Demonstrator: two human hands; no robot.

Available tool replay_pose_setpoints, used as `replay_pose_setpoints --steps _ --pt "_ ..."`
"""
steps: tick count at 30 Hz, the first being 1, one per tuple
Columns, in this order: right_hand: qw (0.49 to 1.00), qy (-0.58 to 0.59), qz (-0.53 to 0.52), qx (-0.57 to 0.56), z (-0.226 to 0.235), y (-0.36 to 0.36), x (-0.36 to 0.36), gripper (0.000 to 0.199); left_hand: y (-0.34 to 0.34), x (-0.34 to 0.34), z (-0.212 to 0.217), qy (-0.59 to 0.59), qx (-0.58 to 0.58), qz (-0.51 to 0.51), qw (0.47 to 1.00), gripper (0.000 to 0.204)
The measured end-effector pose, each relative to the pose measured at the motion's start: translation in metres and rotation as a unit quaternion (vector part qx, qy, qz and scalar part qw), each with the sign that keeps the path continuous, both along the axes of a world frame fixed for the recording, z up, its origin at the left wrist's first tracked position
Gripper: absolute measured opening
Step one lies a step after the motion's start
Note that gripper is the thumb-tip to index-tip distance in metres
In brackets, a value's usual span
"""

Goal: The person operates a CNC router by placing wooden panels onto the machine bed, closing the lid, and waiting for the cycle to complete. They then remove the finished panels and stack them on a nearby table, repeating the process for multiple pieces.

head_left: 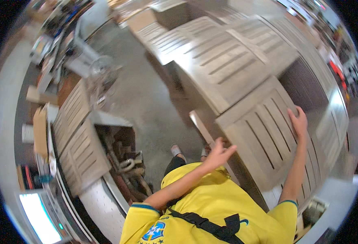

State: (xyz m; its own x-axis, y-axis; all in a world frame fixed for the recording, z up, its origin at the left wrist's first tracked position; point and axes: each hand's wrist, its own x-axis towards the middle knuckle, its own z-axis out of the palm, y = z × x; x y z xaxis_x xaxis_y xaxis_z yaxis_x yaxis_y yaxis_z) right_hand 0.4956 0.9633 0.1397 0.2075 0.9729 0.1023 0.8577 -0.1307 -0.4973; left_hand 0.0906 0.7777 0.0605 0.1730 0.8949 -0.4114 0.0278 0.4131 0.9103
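A slatted, pale wooden panel (264, 134) lies on top of a stack of similar panels at the right. My left hand (220, 153) grips its near left edge, thumb up and fingers curled on the rim. My right hand (298, 121) rests flat with fingers spread on the panel's far right side, beside a dark ribbed surface (305, 87). Both bare forearms reach up from a yellow shirt at the bottom of the view.
More slatted panels (219, 53) are laid out behind. Another stack of panels (79, 138) sits at the left, next to an open box of metal parts (124, 162). A wire fan (101, 73) stands on the grey concrete floor (146, 101). My feet (178, 150) show below.
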Motion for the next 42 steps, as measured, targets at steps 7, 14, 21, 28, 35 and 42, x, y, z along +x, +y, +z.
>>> replay_pose_setpoints --steps 7,14,21,28,35,42 --pt "0.998 0.043 -0.015 -0.051 0.016 -0.028 -0.027 0.062 -0.004 -0.047 0.042 -0.141 -0.209 0.048 0.966 0.077" --pt "0.961 -0.214 -0.171 0.049 0.009 -0.169 0.095 0.054 0.021 -0.076 0.043 0.161 0.086 0.088 0.979 0.063" --pt "0.842 -0.102 -0.501 -0.175 -0.036 -0.435 0.226 0.089 0.059 -0.048 0.088 0.377 0.216 -0.095 0.896 0.059" --pt "0.847 0.055 -0.527 -0.028 -0.099 -0.522 0.253 0.074 0.069 -0.033 0.081 0.458 0.250 -0.097 0.848 0.053" --pt "0.829 -0.062 -0.555 -0.014 -0.085 -0.498 0.232 0.070 0.047 -0.032 0.082 0.472 0.253 -0.095 0.839 0.051" --pt "0.863 0.112 -0.489 -0.060 0.018 -0.473 0.153 0.069 0.013 -0.063 0.094 0.459 0.057 -0.190 0.866 0.067"
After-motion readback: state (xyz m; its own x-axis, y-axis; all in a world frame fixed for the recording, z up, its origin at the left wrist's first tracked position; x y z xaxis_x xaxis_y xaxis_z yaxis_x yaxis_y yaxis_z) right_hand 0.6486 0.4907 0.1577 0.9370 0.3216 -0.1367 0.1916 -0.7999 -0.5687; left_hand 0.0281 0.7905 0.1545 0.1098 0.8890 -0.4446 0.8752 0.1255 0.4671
